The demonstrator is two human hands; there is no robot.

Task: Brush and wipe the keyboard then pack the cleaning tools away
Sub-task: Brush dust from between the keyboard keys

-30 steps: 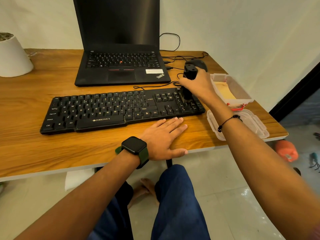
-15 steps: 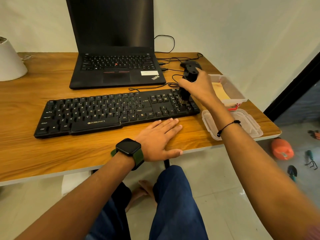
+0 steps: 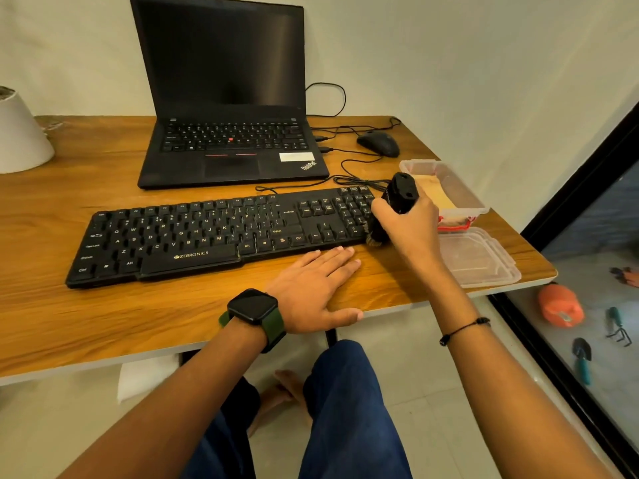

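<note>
A black Zebronics keyboard (image 3: pixel 207 233) lies across the wooden desk (image 3: pixel 69 316). My right hand (image 3: pixel 409 224) grips a black brush (image 3: pixel 399 193), held upright with its bristles (image 3: pixel 375 236) touching the keyboard's right front corner. My left hand (image 3: pixel 311 288) rests flat and empty on the desk just in front of the keyboard, fingers spread. To the right stands a clear plastic box (image 3: pixel 460 191) holding a yellowish cloth (image 3: pixel 432 195). Its clear lid (image 3: pixel 480 257) lies nearer the desk's front right corner.
A black laptop (image 3: pixel 228 140) stands open behind the keyboard, with cables and a black mouse (image 3: pixel 378 143) to its right. A white lampshade-like object (image 3: pixel 20 133) sits at the far left. Below on the right floor lie an orange item (image 3: pixel 560 305) and garden tools.
My right hand has drawn the brush from the numpad's middle toward me and right, to the keyboard's front right corner. The mouse, hidden before, now shows. My left hand has stayed put.
</note>
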